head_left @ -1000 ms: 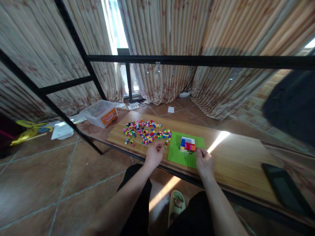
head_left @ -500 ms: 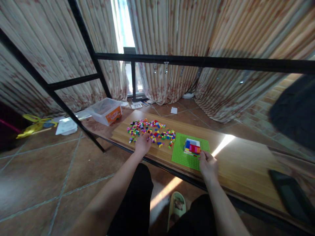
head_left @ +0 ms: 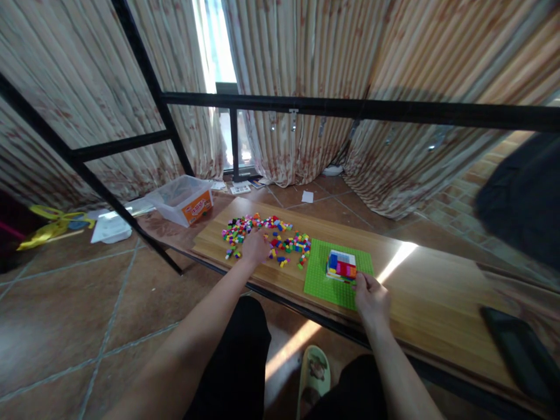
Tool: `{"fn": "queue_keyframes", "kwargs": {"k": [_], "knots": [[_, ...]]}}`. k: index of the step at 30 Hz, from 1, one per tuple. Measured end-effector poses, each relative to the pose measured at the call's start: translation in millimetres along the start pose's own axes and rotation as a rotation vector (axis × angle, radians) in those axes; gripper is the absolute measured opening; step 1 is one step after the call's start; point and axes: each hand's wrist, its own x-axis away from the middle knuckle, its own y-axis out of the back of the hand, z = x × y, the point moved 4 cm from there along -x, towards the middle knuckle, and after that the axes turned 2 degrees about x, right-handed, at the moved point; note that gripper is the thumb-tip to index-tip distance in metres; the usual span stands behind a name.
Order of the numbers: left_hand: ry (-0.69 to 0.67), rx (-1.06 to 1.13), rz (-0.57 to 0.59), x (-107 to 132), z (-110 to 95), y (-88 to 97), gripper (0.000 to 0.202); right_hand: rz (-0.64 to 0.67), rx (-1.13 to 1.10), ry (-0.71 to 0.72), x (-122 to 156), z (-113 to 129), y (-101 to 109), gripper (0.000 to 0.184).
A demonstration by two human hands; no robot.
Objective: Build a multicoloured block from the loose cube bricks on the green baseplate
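Note:
Loose toy bricks (head_left: 289, 244) of many colours are spread over the left half of the wooden board. Among them is my left hand (head_left: 256, 246), its fingers stretched down into the pile and partly blurred. To the right, a small block build (head_left: 342, 265) with white, blue, red and orange bricks sits on a green baseplate (head_left: 319, 280). My right hand (head_left: 371, 294) is closed in a pinch at the near right corner of this build. Whatever lies between those fingertips is too small to make out.
A clear plastic box (head_left: 181, 201) with an orange label stands beyond the board's left end. On the right lies a dark phone-like slab (head_left: 520, 350). A black metal rail (head_left: 306, 105) crosses in front of the curtains. Sunlight streaks the wooden board (head_left: 437, 303).
My left hand has reached slightly farther into the loose bricks, its fingers extending. The right hand stays pinched at the build's corner. The view has shifted a little.

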Motion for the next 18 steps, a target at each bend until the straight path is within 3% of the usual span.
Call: {"fn": "queue_keyframes", "kwargs": {"k": [4, 11, 18], "knots": [[0.050, 0.051, -0.044, -10, 13, 5.9, 0.036, 0.003, -0.011, -0.002, -2, -1, -1, 0.047], [0.095, 0.071, -0.088, -2, 42, 4.7, 0.034, 0.016, 0.044, 0.014, -3, 1, -1, 0.048], [0.071, 0.075, -0.109, -11, 49, 8.2, 0.036, 0.021, 0.039, 0.048, 0, 2, -1, 0.050]]}}
